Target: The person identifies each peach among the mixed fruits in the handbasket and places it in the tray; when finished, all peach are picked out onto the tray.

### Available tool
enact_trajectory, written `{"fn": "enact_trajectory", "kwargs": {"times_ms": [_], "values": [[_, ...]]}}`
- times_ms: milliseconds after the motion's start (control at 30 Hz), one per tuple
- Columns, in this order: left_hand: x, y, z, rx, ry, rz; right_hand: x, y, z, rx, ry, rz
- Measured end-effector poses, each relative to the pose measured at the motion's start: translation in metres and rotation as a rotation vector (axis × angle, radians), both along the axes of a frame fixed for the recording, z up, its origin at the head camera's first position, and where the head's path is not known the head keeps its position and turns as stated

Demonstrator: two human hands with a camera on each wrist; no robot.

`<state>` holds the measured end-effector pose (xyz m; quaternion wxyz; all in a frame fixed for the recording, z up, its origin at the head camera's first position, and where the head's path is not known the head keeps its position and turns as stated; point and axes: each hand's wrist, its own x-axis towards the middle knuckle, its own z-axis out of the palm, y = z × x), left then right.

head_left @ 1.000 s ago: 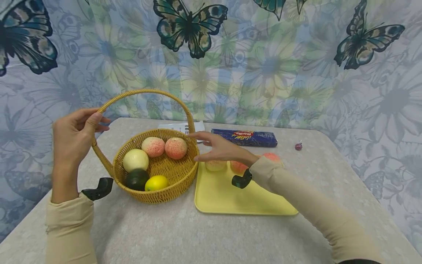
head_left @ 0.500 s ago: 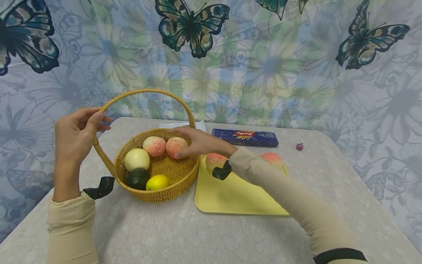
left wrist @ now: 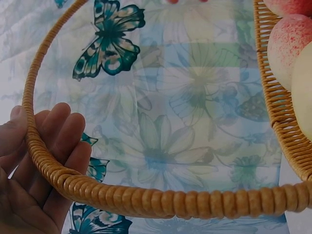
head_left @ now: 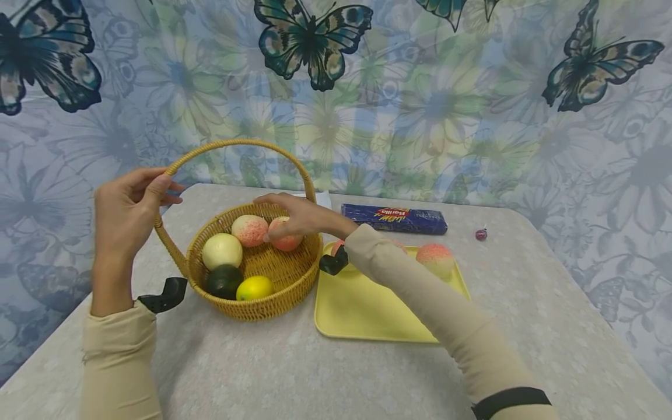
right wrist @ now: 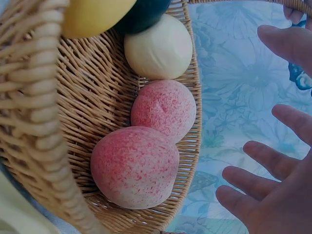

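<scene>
My left hand (head_left: 123,210) pinches the arched handle (head_left: 236,142) of a yellow wicker basket (head_left: 273,306) between thumb and fingers. Spread and relaxed, the fingers of my right hand (head_left: 304,214) hover over the basket's far right side, holding nothing. It is nearest to one red-speckled peach (head_left: 286,242), partly covering it in the head view; a gap shows between them in the right wrist view. Also in the basket are another peach (head_left: 249,231), a pale round fruit (head_left: 223,251), a dark green avocado-like fruit (head_left: 224,282) and a lemon (head_left: 255,287).
A yellow tray (head_left: 373,318) right of the basket bears a peach (head_left: 436,261) and other fruit mostly hidden by my right sleeve. Behind it lie a blue Barilla packet (head_left: 394,219) and white paper (head_left: 323,199). A small wrapped red candy (head_left: 480,234) is farther right.
My right hand has moved left from the basket's right rim to above the peaches. The left hand keeps its grip on the handle, and the fruit stays in place.
</scene>
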<state>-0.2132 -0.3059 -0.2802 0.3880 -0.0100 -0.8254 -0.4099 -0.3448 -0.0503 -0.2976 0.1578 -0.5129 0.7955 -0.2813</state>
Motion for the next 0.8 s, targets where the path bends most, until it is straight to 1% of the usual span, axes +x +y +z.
{"fn": "enact_trajectory", "kwargs": {"times_ms": [267,467,800], "values": [[0.0,0.001,0.001,-0.012,0.013,0.005,-0.011,-0.008,-0.004,-0.02,-0.03,-0.061],[0.0,0.002,0.002,-0.006,0.005,0.003,-0.018,-0.013,-0.008,-0.044,-0.081,-0.104],[-0.001,0.001,0.001,-0.002,0.002,0.004,-0.028,-0.022,-0.017,-0.069,-0.102,-0.169]]}}
